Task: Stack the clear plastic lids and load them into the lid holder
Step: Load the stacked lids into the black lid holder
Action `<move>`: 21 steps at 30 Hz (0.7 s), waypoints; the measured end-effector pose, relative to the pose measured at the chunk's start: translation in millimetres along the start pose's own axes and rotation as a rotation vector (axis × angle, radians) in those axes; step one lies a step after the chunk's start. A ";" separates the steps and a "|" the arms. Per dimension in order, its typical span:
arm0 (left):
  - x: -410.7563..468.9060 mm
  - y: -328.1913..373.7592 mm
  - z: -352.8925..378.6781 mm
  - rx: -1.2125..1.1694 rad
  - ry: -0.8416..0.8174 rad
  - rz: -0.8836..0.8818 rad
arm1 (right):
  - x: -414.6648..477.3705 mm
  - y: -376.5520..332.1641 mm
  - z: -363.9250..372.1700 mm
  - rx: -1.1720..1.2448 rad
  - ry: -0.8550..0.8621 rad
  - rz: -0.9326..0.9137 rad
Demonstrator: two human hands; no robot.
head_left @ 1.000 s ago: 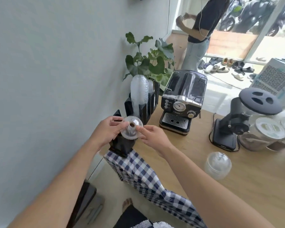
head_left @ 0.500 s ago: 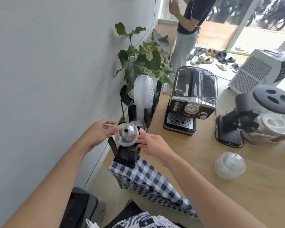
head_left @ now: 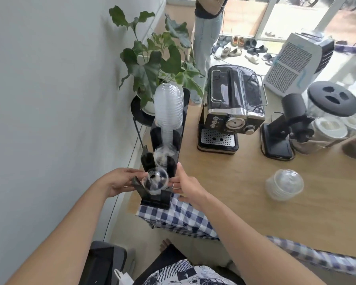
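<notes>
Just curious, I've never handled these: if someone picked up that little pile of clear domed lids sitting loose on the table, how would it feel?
The pile of lids is probably very light and thin, so it may flex when squeezed. Being smooth and loosely nested, the lids might slide apart.

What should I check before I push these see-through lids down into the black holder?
1. Both hands on the domed lid stack: ok, left hand and right hand hold its sides.
2. Stack lined up over the nearest slot of the lid holder: ok, it sits between the slot walls.
3. Slot empty underneath: cannot tell, the lids hide it.
4. Holder steady on the table: cannot tell; it stands right at the edge.
5. Lids left to load: not ok, another stack waits on the table.
</notes>
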State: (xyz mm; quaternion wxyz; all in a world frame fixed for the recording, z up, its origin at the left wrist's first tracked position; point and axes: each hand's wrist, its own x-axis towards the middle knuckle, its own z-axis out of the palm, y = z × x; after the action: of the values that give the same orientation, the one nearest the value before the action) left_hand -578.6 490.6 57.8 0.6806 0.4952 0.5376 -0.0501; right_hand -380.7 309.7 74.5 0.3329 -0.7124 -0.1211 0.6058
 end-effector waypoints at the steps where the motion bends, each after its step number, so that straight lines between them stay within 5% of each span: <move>1: 5.2 -3.7 0.9 0.004 -0.006 -0.010 | 3.2 1.6 2.4 0.000 0.006 0.013; 21: 26.2 -3.6 7.9 0.420 0.110 0.074 | 24.1 29.0 12.3 -0.019 0.117 0.058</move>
State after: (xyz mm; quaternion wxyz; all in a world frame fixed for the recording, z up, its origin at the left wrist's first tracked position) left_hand -564.5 495.2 34.5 0.5337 0.6475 0.5330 -0.1087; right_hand -393.3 305.9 37.1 0.3150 -0.7531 -0.0864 0.5711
